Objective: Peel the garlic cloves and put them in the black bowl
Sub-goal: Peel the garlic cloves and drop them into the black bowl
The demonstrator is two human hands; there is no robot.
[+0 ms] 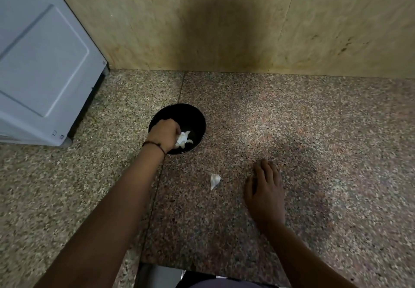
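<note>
worn: thin dark cord bracelet (pixel 155 146) — wrist of left hand (pixel 165 133) | both forearms: bare up to frame edge

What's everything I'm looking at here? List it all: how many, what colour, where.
black bowl: one, black, on the counter left of centre.
garlic cloves: several, white, in the bowl; count partly hidden by the hand.
garlic piece: one, white, on the counter between the hands; clove or skin, cannot tell.
counter: one, speckled brown-grey stone.
wall: beige panels behind the counter.
appliance: one, pale grey, far left.
wrist band: one, dark, on the left wrist.
left hand: one, in the bowl, at the garlic cloves; grip unclear.
right hand: one, flat on the counter.
</note>
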